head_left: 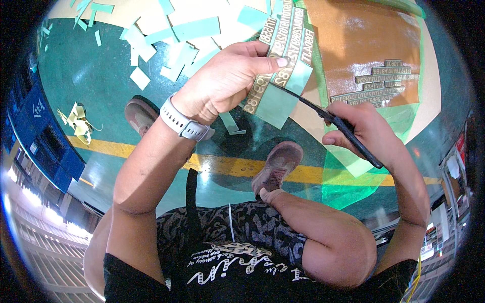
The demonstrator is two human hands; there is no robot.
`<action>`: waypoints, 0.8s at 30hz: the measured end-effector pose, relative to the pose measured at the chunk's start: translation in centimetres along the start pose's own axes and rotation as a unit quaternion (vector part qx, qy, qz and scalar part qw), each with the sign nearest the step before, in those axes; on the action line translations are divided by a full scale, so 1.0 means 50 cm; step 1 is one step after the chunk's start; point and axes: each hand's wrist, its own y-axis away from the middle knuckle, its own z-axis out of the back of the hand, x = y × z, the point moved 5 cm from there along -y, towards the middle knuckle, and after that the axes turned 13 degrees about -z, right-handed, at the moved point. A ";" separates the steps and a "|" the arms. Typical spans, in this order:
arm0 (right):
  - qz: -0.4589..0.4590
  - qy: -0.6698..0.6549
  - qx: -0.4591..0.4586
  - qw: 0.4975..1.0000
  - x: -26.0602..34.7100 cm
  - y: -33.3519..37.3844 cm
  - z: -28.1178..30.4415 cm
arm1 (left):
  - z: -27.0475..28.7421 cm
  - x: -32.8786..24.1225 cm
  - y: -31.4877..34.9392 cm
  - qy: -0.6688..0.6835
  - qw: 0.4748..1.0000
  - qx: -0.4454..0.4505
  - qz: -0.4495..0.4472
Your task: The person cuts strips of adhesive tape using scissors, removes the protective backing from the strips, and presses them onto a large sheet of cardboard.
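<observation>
My left hand (pixel 222 76), with a pale watch on the wrist, pinches a light green sheet (pixel 279 108) between thumb and fingers. Rows of raised tan letter-and-number strips (pixel 290 38) cover much of that sheet, and its lower corner is bare. In my right hand (pixel 366 126) are black-handled scissors (pixel 348 134), gripped by the handles. Their dark blades reach left to the sheet, beside my left thumb. The blade tips run into the strips, so I cannot tell how far apart they are.
Right of the sheet lies an orange-brown panel (pixel 348 38) edged in green, with several similar strips (pixel 384 83) on it. Pale green cut scraps (pixel 184 33) scatter at the far left. A crumpled yellowish scrap (pixel 80 123) lies near the yellow floor line (pixel 222 165). My shoe (pixel 278 166) is below the sheet.
</observation>
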 end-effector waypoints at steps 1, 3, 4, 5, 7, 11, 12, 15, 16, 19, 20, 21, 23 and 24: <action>0.002 0.001 -0.004 1.000 0.000 0.000 -0.001 | 0.000 0.000 0.000 0.002 1.000 0.001 0.001; 0.005 0.003 -0.012 1.000 -0.001 -0.001 -0.003 | 0.001 0.000 0.001 0.000 1.000 -0.004 0.002; 0.005 0.008 -0.015 1.000 -0.002 -0.002 -0.005 | 0.002 -0.001 0.002 -0.003 1.000 -0.010 0.001; 0.006 0.013 -0.017 1.000 -0.003 -0.004 -0.006 | 0.003 -0.002 0.003 -0.007 1.000 -0.016 0.000; 0.001 0.020 -0.018 1.000 -0.007 -0.005 -0.009 | 0.005 -0.003 0.005 -0.015 1.000 -0.017 0.002; -0.016 0.019 0.019 1.000 -0.024 -0.010 -0.017 | 0.011 -0.004 0.004 -0.013 1.000 -0.017 0.007; -0.017 0.018 0.031 0.999 -0.027 -0.011 -0.015 | 0.018 -0.004 0.003 -0.011 1.000 -0.023 0.000; 0.023 0.024 0.016 0.999 -0.044 -0.010 -0.021 | 0.027 -0.001 -0.003 0.031 0.998 -0.051 -0.014; 0.039 -0.032 -0.004 0.999 -0.056 -0.008 -0.027 | 0.033 0.004 -0.008 0.034 0.997 -0.062 -0.022; 0.100 -0.254 -0.112 0.956 -0.086 -0.007 -0.062 | 0.038 0.025 -0.019 0.058 0.993 -0.096 -0.045; 0.091 -0.321 -0.151 0.930 -0.083 -0.019 -0.075 | 0.025 0.031 -0.019 0.074 0.990 -0.107 -0.049; 0.082 -0.386 -0.192 0.898 -0.077 -0.029 -0.087 | 0.010 0.038 -0.019 0.091 0.988 -0.116 -0.050; 0.047 -0.443 -0.251 0.859 -0.061 -0.043 -0.087 | 0.004 0.053 -0.026 0.100 0.986 -0.123 -0.060; 0.022 -0.433 -0.241 0.869 -0.060 -0.052 -0.087 | 0.000 0.053 -0.029 0.101 0.985 -0.124 -0.069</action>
